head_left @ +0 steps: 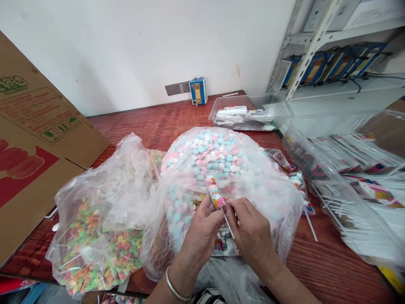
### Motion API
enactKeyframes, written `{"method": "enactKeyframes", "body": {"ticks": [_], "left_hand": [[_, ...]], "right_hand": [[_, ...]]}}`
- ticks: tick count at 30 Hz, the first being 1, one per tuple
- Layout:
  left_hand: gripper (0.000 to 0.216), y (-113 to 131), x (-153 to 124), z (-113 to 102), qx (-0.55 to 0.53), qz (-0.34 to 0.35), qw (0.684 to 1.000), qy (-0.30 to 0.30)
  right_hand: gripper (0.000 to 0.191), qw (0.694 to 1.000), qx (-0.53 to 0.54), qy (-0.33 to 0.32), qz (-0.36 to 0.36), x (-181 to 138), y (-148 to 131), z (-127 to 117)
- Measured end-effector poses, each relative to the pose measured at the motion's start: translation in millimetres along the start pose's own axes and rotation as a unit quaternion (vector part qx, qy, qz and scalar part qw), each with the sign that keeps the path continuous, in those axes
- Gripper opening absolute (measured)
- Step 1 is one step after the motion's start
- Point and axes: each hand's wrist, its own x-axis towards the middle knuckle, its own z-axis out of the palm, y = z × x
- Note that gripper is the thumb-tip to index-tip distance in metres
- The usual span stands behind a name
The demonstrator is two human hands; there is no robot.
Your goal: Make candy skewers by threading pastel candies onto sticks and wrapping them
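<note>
My left hand (204, 228) grips a narrow printed candy packet (215, 192) filled with pastel sweets, a white stick (228, 226) coming out of its lower end. The fingers of my right hand (251, 226) pinch that lower end beside the stick. Directly behind both hands is a large clear bag (218, 154) of pink, blue and white round candies. Below the hands, a printed piece (226, 244) partly shows, mostly covered. To the left lies another clear bag (123, 249), holding orange, green and yellow ring-shaped candies.
A cardboard box (47, 139) stands at the left. At the back are a clear plastic tray (253, 122) with white packaging and a small blue device (198, 91). A larger clear bin (335, 202) of sticks and packets sits right, beneath metal shelving (316, 46).
</note>
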Motion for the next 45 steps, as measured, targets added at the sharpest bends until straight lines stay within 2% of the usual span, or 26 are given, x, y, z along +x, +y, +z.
{"method": "enactKeyframes", "body": {"ticks": [4, 11, 18, 21, 25, 28, 31, 33, 36, 37, 39, 42, 45], "left_hand": [[0.06, -8.0, 4.4, -5.1, 0.023, 0.016, 0.998, 0.049], [0.059, -24.6, 10.9, -15.4, 0.094, 0.046, 0.988, 0.11], [0.061, -31.9, 10.1, -10.4, 0.05, 0.068, 0.984, 0.155], [0.05, -26.8, 7.4, -6.5, 0.008, 0.061, 0.989, 0.134], [0.044, -11.6, 2.4, -0.4, -0.035, 0.048, 0.997, 0.051], [0.033, -3.8, 2.7, 1.2, -0.11, 0.035, 0.993, 0.015], [0.025, -2.4, 7.7, -1.7, -0.178, -0.01, 0.983, 0.043], [0.022, -2.5, 11.1, -5.3, -0.197, -0.017, 0.978, 0.064], [0.028, -0.1, 13.5, -9.6, -0.191, 0.041, 0.977, 0.087], [0.028, 1.4, 13.6, -10.1, -0.184, 0.063, 0.976, 0.095], [0.027, 4.0, 12.7, -9.6, -0.172, 0.092, 0.975, 0.108], [0.029, 2.5, 8.7, -5.8, -0.154, 0.087, 0.98, 0.091], [0.032, -7.3, 2.3, -0.6, -0.117, 0.063, 0.99, 0.056]], "right_hand": [[0.021, 1.0, 0.008, -0.018, -0.013, -2.0, 0.1, 4.8], [0.023, 0.998, 0.05, -0.038, -0.028, -0.6, 2.8, 11.3], [0.018, 0.99, 0.106, -0.048, -0.077, -6.6, 0.1, 12.1], [0.015, 0.983, 0.175, -0.046, -0.038, -8.9, -0.9, 12.0], [0.011, 0.953, 0.294, -0.024, 0.067, -5.8, 3.5, 8.4], [0.013, 0.945, 0.322, -0.028, 0.056, -1.6, 9.5, 3.5], [0.013, 0.939, 0.331, -0.088, 0.021, -0.5, 12.2, -0.8], [0.012, 0.939, 0.323, -0.112, 0.045, -3.2, 10.5, -2.7], [0.012, 0.94, 0.288, -0.125, 0.134, -13.7, 4.7, -4.0], [0.014, 0.943, 0.268, -0.137, 0.145, -18.6, 2.9, -3.7], [0.018, 0.959, 0.208, -0.151, 0.121, -28.8, 0.6, -1.7], [0.022, 0.979, 0.14, -0.126, 0.08, -38.2, -0.7, 2.9], [0.025, 0.957, 0.218, -0.133, 0.137, -35.7, -4.2, 5.1]]}}
